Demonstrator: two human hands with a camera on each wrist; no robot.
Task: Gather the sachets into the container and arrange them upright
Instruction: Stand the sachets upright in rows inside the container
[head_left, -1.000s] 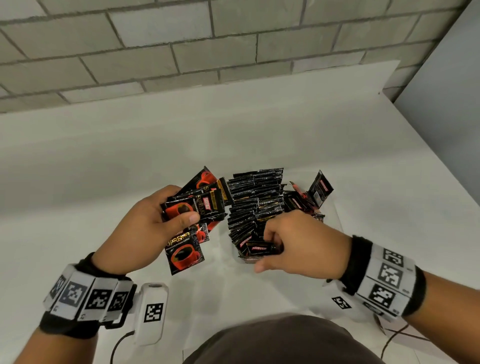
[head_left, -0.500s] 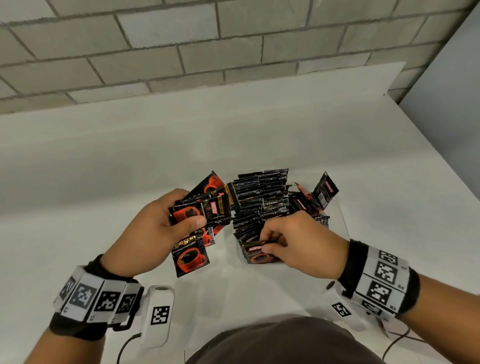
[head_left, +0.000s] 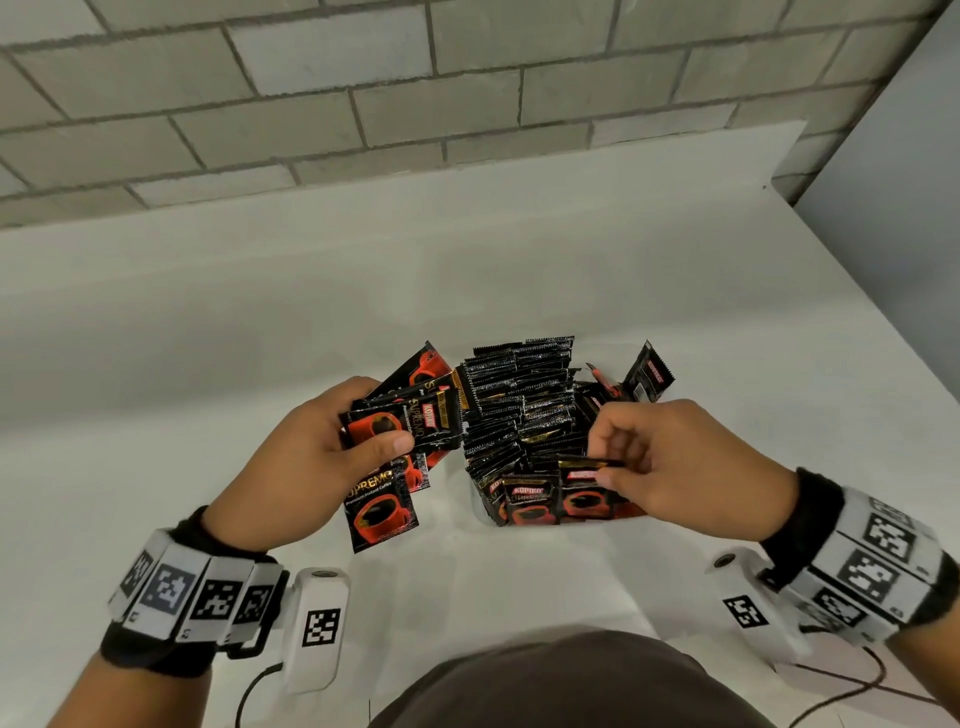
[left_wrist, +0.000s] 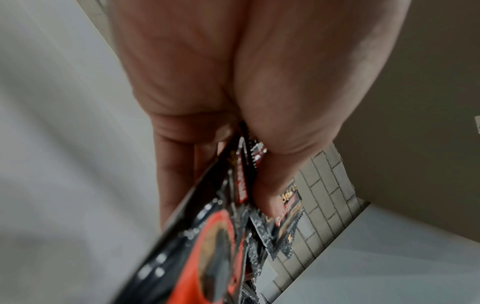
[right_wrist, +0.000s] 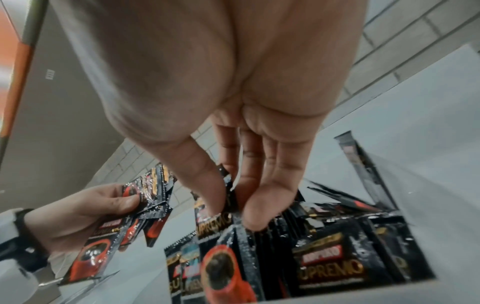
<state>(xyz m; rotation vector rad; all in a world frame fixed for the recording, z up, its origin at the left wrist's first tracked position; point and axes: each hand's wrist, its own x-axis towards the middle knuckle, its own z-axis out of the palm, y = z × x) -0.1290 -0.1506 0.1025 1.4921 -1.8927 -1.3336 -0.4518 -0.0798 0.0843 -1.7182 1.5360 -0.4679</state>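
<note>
Now left hand (head_left: 306, 467) gripping sachets (head_left: 402, 426), right hand (head_left: 680, 462) pinching sachet (head_left: 584, 464)

Right hand (head_left: 680, 467) lifted from front row, now pinching sachet (head_left: 584, 464) top edge above container (head_left: 480, 506).

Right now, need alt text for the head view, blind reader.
Seen from above, the right hand pinches one sachet at the near end of a clear container packed with upright black coffee sachets. The left hand grips a fanned bunch of sachets beside it, over a white table by a block wall.
</note>
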